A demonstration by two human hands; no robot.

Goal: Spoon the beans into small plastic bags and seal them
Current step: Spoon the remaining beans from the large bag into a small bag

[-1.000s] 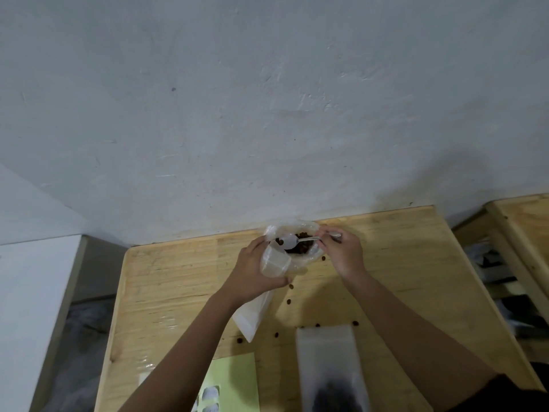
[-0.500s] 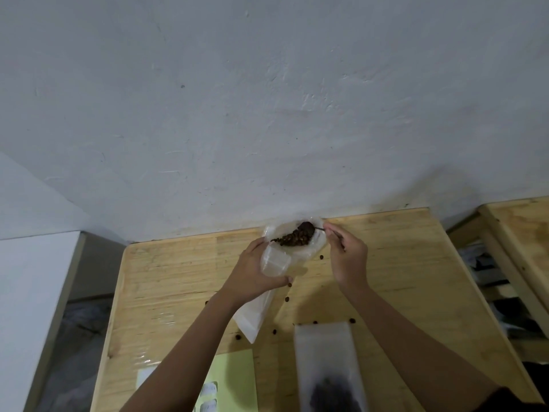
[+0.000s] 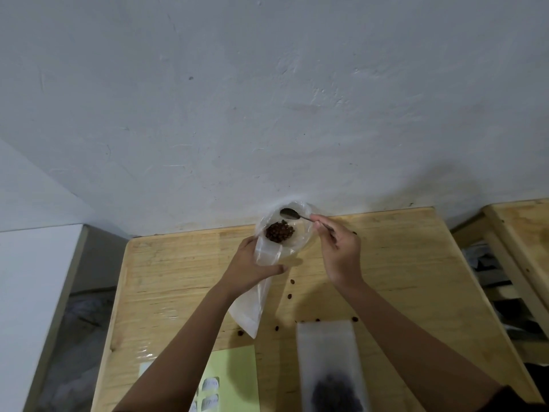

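My left hand (image 3: 249,266) grips a small clear plastic bag (image 3: 252,304) near its mouth, the bag hanging down over the wooden table (image 3: 178,278). Behind it stands a larger clear bag (image 3: 300,245) holding a heap of dark beans (image 3: 279,231). My right hand (image 3: 340,251) pinches the handle of a metal spoon (image 3: 291,214). The spoon's bowl looks empty and hovers above the beans at the far rim of the larger bag.
Several loose beans (image 3: 289,295) lie scattered on the table. A frosted bag (image 3: 329,367) with dark beans at its bottom lies near me. A green sheet (image 3: 234,379) with stickers lies at the front. A second wooden table (image 3: 523,233) stands to the right; the wall is close behind.
The spoon, heaped with beans half a second ago, is now empty and lifted toward the far rim. The beans lie in a heap below it. My left hand has kept its hold.
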